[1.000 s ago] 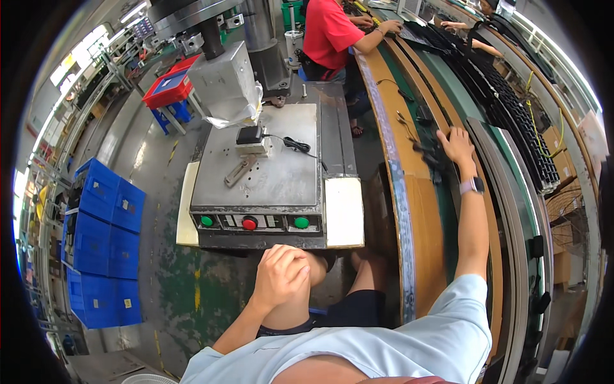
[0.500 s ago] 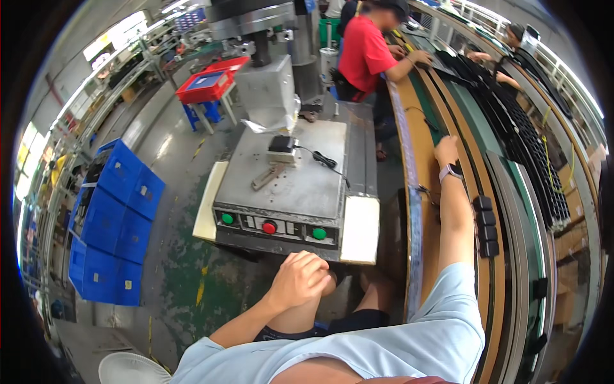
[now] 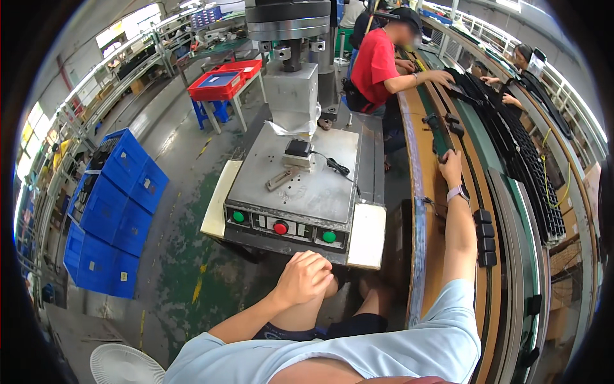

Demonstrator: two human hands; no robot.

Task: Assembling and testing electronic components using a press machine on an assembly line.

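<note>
My left hand [image 3: 304,278] rests by my knee in front of the press machine, its fingers loosely curled together with nothing seen in them. My right arm reaches forward along the wooden bench at the right. There my right hand [image 3: 451,165] is closed at a small dark thing [image 3: 442,158], mostly hidden by the fingers. Just beyond it lies a black piece with a cable [image 3: 432,120]. On the press's metal plate [image 3: 268,198] a black power adapter [image 3: 298,148] sits in a small metal fixture, its bundled cord [image 3: 338,168] trailing right.
The press head [image 3: 291,96] hangs over the plate; green and red buttons [image 3: 280,228] line its front. Several black adapters [image 3: 486,237] stand in a row beside my right forearm. Blue bins [image 3: 115,217] stand left, red trays [image 3: 217,86] behind. A co-worker in red [image 3: 374,64] works farther along the bench.
My right hand has moved slightly and now closes at a dark thing. Black pieces have appeared on the bench beyond it. The co-worker's arm reaches farther right. My left hand stays put.
</note>
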